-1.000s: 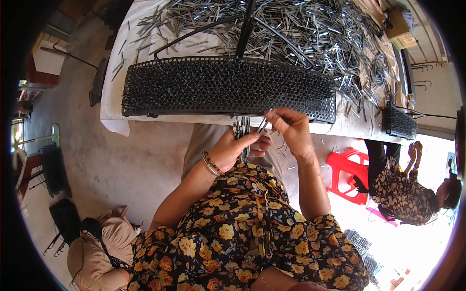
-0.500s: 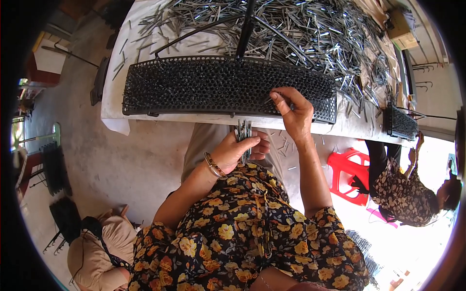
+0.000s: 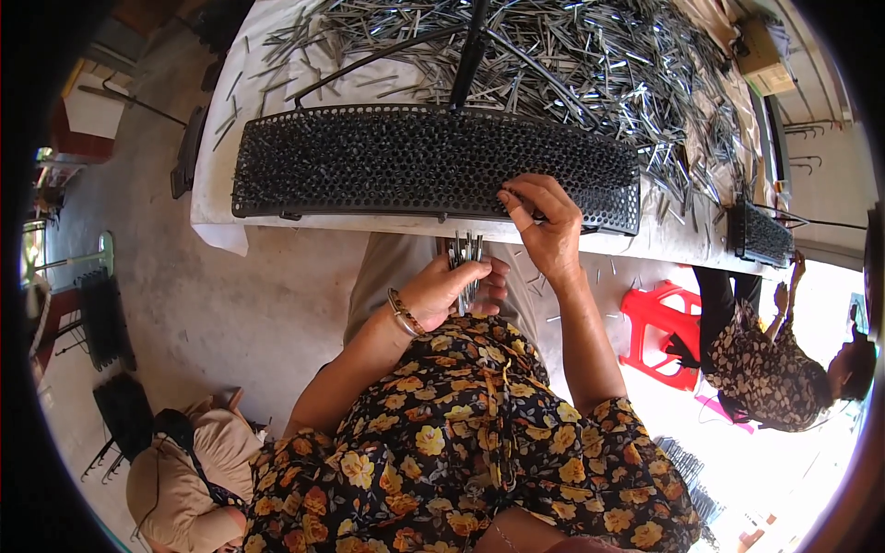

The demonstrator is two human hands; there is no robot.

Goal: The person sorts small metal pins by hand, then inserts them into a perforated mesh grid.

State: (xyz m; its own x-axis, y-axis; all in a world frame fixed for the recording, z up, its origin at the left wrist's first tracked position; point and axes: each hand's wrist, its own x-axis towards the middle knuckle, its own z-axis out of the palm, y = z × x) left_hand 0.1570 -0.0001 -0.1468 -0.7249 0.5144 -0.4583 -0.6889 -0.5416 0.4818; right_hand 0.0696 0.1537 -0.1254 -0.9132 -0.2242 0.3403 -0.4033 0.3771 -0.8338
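Note:
My left hand [image 3: 454, 284] is closed around a bundle of thin metal strips [image 3: 467, 249], held upright below the table edge. At the lower front edge of a long black perforated rack [image 3: 369, 161], my right hand [image 3: 544, 217] is pinched, thumb against fingers. Whatever sits between those fingertips is too small or hidden to make out. Short dark pieces stick up from most of the rack's holes; bare holes show at its right end and near my right hand. A black rod frame [image 3: 467, 69] rises from the rack's far side.
Loose metal strips [image 3: 590, 64] heap on the white-covered table [image 3: 217, 180] behind the rack. A smaller black rack [image 3: 765, 235] stands at the right corner. A red stool [image 3: 659, 332] and another person [image 3: 774, 369] are at the right; a seated person [image 3: 194, 470] is lower left.
My right hand has shifted slightly left and down along the rack, and its fingertips now meet the rack's surface. My left hand keeps its bundle in nearly the same place.

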